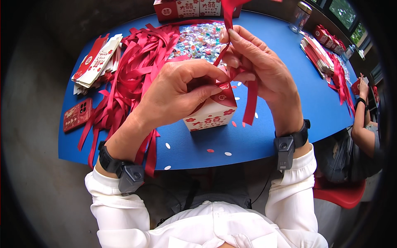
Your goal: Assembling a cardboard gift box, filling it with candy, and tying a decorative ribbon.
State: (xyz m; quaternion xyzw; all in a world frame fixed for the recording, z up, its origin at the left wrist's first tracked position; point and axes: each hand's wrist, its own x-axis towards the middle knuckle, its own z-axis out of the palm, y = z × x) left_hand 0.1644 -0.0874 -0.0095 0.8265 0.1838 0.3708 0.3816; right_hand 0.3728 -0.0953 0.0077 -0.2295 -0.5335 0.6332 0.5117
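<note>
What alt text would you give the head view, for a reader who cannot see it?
Two bare hands tie a red ribbon on top of a small white gift box with red flowers, over a blue table; the left hand pinches at the box top, the right hand holds the ribbon. A pile of red ribbons lies left.

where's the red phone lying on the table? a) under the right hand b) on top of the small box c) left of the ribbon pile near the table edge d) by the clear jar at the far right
c: the red phone lies flat near the left edge of the blue table, just left of the pile of red ribbons and below the stack of flat cards.
</note>
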